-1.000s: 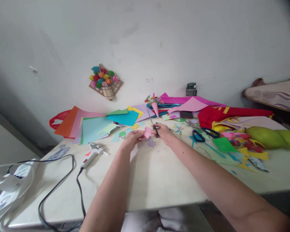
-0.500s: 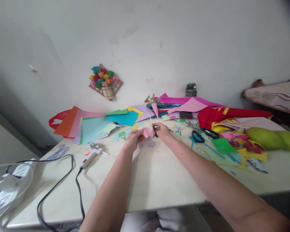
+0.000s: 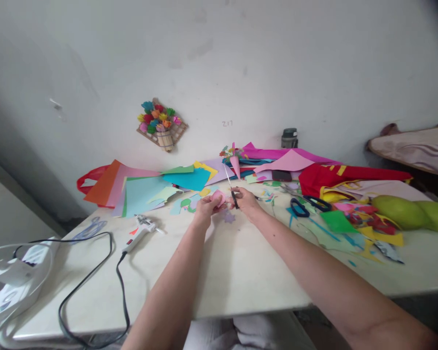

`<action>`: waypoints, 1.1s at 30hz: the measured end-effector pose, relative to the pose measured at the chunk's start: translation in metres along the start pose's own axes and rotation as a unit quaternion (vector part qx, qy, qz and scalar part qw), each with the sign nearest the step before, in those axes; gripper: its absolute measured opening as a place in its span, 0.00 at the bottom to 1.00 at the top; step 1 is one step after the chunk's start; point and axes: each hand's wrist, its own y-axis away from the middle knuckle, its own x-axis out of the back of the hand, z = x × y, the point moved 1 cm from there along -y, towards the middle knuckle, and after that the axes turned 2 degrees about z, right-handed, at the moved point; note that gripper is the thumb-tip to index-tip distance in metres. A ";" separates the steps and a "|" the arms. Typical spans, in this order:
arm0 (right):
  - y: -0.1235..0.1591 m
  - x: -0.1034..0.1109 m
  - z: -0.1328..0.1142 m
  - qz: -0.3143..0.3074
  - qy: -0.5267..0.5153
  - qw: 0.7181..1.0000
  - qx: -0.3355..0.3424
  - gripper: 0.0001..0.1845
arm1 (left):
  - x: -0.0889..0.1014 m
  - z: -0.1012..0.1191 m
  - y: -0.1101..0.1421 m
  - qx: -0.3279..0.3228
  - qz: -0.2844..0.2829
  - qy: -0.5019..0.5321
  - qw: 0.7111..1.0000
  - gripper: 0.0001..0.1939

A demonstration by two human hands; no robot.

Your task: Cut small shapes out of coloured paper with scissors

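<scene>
My left hand [image 3: 207, 210] pinches a small piece of pink paper [image 3: 219, 196] just above the tabletop. Close beside it, my right hand [image 3: 245, 200] is closed around a pair of scissors [image 3: 235, 198] with dark handles, the thin metal blades slanting up and away from me. The fingers of both hands nearly meet at the paper's edge. Below them a lilac paper star shape [image 3: 229, 217] lies on the table. Green and pale blue paper cut-outs [image 3: 187, 204] lie just left of my hands.
A white glue gun [image 3: 140, 232] with a black cord lies at left, near a power strip [image 3: 25, 272]. Coloured paper sheets [image 3: 144, 194] fan out behind it. On the right are blue-handled scissors [image 3: 300, 207], paper scraps, green rounded objects [image 3: 401, 211] and red cloth [image 3: 350, 172].
The pink paper has turned and shifted slightly left in my left hand, so its outline looks different. My right hand keeps hold of the scissors, and the view has shifted a little.
</scene>
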 end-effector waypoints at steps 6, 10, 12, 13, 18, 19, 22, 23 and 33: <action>0.001 0.002 0.000 -0.012 0.031 0.999 -0.031 0.21 | 0.008 0.004 -0.004 -0.031 0.072 0.039 0.996 0.16; 0.000 0.006 0.004 -0.058 0.064 0.996 -0.034 0.18 | 0.006 0.002 -0.007 -0.004 0.090 0.044 0.995 0.10; 0.000 0.008 0.005 -0.072 0.082 0.993 -0.034 0.18 | 0.003 -0.001 -0.009 0.022 0.104 0.050 0.993 0.07; 0.000 0.009 0.006 -0.077 0.090 0.992 -0.034 0.18 | 0.001 -0.003 -0.009 0.033 0.108 0.055 0.992 0.05; -0.001 0.011 0.008 -0.095 0.100 0.989 -0.046 0.19 | 0.000 -0.015 -0.010 0.006 0.139 0.100 0.985 0.08; -0.001 0.011 0.009 -0.098 0.101 0.989 -0.046 0.20 | 0.001 -0.017 -0.010 -0.009 0.144 0.104 0.984 0.09; -0.001 0.010 0.010 -0.120 0.114 0.985 -0.038 0.20 | 0.006 -0.022 -0.009 -0.035 0.134 0.112 0.984 0.13; -0.001 0.009 0.011 -0.127 0.120 0.984 -0.037 0.20 | 0.007 -0.023 -0.008 -0.040 0.129 0.118 0.984 0.14; 0.005 0.008 0.007 -0.169 0.141 0.975 -0.032 0.19 | 0.012 -0.023 -0.006 -0.037 0.090 0.115 0.989 0.15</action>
